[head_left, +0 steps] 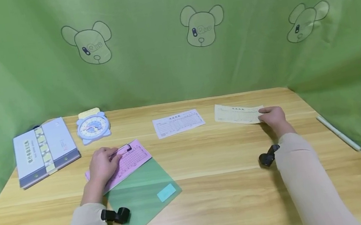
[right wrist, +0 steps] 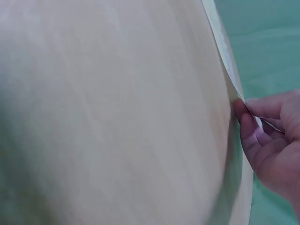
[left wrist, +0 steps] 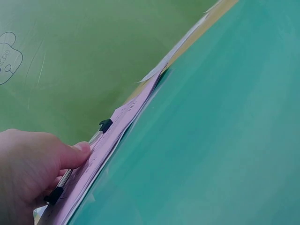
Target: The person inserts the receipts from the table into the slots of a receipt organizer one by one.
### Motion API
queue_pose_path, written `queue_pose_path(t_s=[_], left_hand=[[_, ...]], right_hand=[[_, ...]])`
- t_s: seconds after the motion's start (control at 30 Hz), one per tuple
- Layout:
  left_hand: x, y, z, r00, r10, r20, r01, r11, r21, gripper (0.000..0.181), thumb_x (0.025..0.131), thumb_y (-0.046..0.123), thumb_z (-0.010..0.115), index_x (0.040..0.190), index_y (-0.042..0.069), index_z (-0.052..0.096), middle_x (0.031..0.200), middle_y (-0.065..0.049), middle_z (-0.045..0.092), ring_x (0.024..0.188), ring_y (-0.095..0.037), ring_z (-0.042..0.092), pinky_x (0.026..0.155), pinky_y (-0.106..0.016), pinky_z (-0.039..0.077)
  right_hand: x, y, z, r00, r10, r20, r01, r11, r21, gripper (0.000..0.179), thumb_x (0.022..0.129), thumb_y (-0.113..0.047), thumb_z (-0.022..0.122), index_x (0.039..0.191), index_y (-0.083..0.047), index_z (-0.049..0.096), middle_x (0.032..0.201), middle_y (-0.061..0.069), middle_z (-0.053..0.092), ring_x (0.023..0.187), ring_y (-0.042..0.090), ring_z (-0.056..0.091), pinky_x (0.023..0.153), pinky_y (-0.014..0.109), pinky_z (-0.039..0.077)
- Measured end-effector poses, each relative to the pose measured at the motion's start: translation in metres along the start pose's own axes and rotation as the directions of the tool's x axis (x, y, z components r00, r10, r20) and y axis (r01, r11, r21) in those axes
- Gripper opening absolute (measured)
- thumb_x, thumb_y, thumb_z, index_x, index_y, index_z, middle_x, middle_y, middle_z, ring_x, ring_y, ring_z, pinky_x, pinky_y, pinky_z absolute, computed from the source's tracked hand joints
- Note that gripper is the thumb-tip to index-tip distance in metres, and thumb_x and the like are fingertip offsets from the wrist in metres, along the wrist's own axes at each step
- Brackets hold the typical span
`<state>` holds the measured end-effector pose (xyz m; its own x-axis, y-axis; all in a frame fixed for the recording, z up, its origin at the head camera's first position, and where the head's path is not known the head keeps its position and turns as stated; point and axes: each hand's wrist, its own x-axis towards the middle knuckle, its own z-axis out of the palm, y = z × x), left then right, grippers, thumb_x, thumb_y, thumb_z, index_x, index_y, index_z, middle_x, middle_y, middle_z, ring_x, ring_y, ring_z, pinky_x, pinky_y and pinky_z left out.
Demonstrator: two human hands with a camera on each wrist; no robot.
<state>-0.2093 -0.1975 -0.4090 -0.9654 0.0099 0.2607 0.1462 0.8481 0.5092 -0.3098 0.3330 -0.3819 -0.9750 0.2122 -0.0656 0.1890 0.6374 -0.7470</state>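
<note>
My left hand point(head_left: 103, 163) is at the wire clip point(head_left: 123, 149) with black ends on a green clipboard point(head_left: 141, 200). In the left wrist view, my thumb lies over the clip's bar point(left wrist: 97, 137) with the fingers curled under it. Pink printed forms point(head_left: 135, 160) lie beneath that clip on the board's upper part. At the back right, my right hand point(head_left: 274, 118) pinches the right end of a pale yellow printed form point(head_left: 236, 113) between thumb and fingers. That end is lifted off the table, as the right wrist view shows.
A white printed form point(head_left: 179, 123) lies at the back middle of the wooden table point(head_left: 221, 199). A blue-white binder point(head_left: 46, 152) and a blue clock-shaped object point(head_left: 93, 126) are at the back left. A pale rod point(head_left: 338, 133) lies along the right edge. Green curtain point(head_left: 153, 73) surrounds the table.
</note>
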Motion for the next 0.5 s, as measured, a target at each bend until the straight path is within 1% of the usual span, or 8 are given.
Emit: queue_pose_path(t_s=[0.13, 0.23, 0.27, 0.33, 0.37, 0.4, 0.47, 0.5], left_hand=[[0.001, 0.001, 0.000, 1.000, 0.002, 0.012, -0.001, 1.000, -0.010, 0.032, 0.082, 0.018, 0.058, 0.106, -0.003, 0.058, 0.098, -0.019, 0.054, 0.092, -0.034, 0.046, 0.082, -0.047, 0.035], [0.001, 0.001, 0.001, 1.000, -0.002, 0.017, 0.002, 1.000, -0.014, 0.032, 0.082, 0.017, 0.058, 0.107, -0.002, 0.058, 0.098, -0.019, 0.054, 0.093, -0.034, 0.046, 0.082, -0.047, 0.034], [0.000, 0.001, 0.001, 1.000, -0.004, 0.019, 0.004, 1.000, -0.015, 0.032, 0.082, 0.017, 0.058, 0.107, -0.003, 0.058, 0.098, -0.019, 0.054, 0.093, -0.034, 0.046, 0.082, -0.047, 0.034], [-0.001, 0.000, 0.001, 1.000, -0.009, 0.025, 0.009, 1.000, -0.015, 0.032, 0.082, 0.017, 0.058, 0.107, -0.002, 0.058, 0.099, -0.019, 0.053, 0.093, -0.034, 0.045, 0.082, -0.048, 0.034], [-0.001, 0.000, 0.001, 1.000, -0.010, 0.027, 0.011, 1.000, -0.015, 0.032, 0.082, 0.017, 0.058, 0.107, -0.002, 0.058, 0.099, -0.019, 0.053, 0.094, -0.034, 0.045, 0.082, -0.048, 0.034], [-0.001, 0.000, 0.001, 1.000, -0.012, 0.029, 0.012, 1.000, -0.015, 0.032, 0.082, 0.017, 0.058, 0.107, -0.002, 0.058, 0.099, -0.019, 0.053, 0.094, -0.034, 0.046, 0.082, -0.048, 0.034], [-0.002, 0.000, 0.000, 0.999, -0.013, 0.031, 0.013, 1.000, -0.013, 0.032, 0.082, 0.017, 0.058, 0.108, -0.002, 0.058, 0.099, -0.019, 0.053, 0.094, -0.035, 0.046, 0.082, -0.048, 0.034], [-0.002, 0.000, 0.000, 0.999, -0.013, 0.031, 0.014, 1.000, -0.013, 0.032, 0.082, 0.017, 0.058, 0.108, -0.002, 0.057, 0.099, -0.019, 0.053, 0.094, -0.035, 0.046, 0.082, -0.048, 0.034]], right_hand=[[-0.004, 0.003, -0.004, 1.000, 0.003, -0.001, -0.003, 1.000, 0.027, 0.043, 0.077, -0.003, 0.049, 0.119, 0.006, 0.046, 0.125, 0.025, 0.038, 0.114, 0.033, 0.033, 0.089, 0.037, 0.035], [-0.007, 0.005, -0.006, 1.000, 0.009, -0.001, -0.009, 0.998, 0.062, 0.042, 0.079, -0.003, 0.049, 0.120, 0.005, 0.046, 0.126, 0.023, 0.038, 0.113, 0.030, 0.034, 0.084, 0.029, 0.038], [-0.009, 0.005, -0.006, 1.000, 0.016, 0.002, -0.016, 0.996, 0.092, 0.042, 0.080, -0.003, 0.049, 0.121, 0.005, 0.045, 0.127, 0.023, 0.038, 0.113, 0.029, 0.034, 0.083, 0.026, 0.039], [-0.013, 0.004, -0.005, 0.999, 0.041, 0.007, -0.042, 0.980, 0.195, 0.042, 0.081, -0.001, 0.049, 0.122, 0.005, 0.043, 0.128, 0.021, 0.036, 0.109, 0.024, 0.039, 0.080, 0.022, 0.042], [-0.015, 0.002, -0.004, 0.998, 0.057, 0.012, -0.058, 0.963, 0.264, 0.043, 0.081, 0.001, 0.049, 0.123, 0.005, 0.042, 0.129, 0.021, 0.035, 0.105, 0.021, 0.043, 0.079, 0.020, 0.043], [-0.017, 0.000, -0.003, 0.997, 0.074, 0.016, -0.075, 0.938, 0.337, 0.044, 0.082, 0.003, 0.049, 0.124, 0.005, 0.040, 0.131, 0.021, 0.032, 0.101, 0.016, 0.046, 0.077, 0.019, 0.043], [-0.022, -0.005, 0.000, 0.994, 0.104, 0.026, -0.103, 0.867, 0.488, 0.046, 0.081, 0.007, 0.049, 0.126, 0.006, 0.037, 0.133, 0.022, 0.028, 0.087, 0.007, 0.052, 0.075, 0.018, 0.044], [-0.025, -0.008, 0.002, 0.994, 0.105, 0.028, -0.103, 0.835, 0.540, 0.047, 0.080, 0.008, 0.049, 0.126, 0.007, 0.036, 0.133, 0.023, 0.026, 0.080, 0.003, 0.053, 0.075, 0.018, 0.044]])
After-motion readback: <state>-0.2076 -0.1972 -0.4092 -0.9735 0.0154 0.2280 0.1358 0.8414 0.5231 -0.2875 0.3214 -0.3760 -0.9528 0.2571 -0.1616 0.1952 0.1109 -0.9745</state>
